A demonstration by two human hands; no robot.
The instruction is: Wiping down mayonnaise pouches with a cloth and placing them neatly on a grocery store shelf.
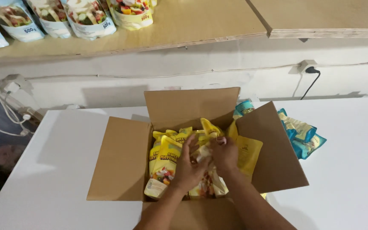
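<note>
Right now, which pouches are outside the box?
The blue pouches right of the box, on the white table; the yellow pouches stand inside it.

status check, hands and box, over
Left hand and right hand both gripping one yellow pouch inside open cardboard box. More yellow pouches packed alongside. Nothing blocking.

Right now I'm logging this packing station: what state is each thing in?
cardboard box: flaps open, holding yellow pouches
yellow pouches: upright in the box
left hand: fingers gripping a pouch
right hand: gripping the same pouch
blue pouches: lying beside the box
wall plug: plugged in
</note>
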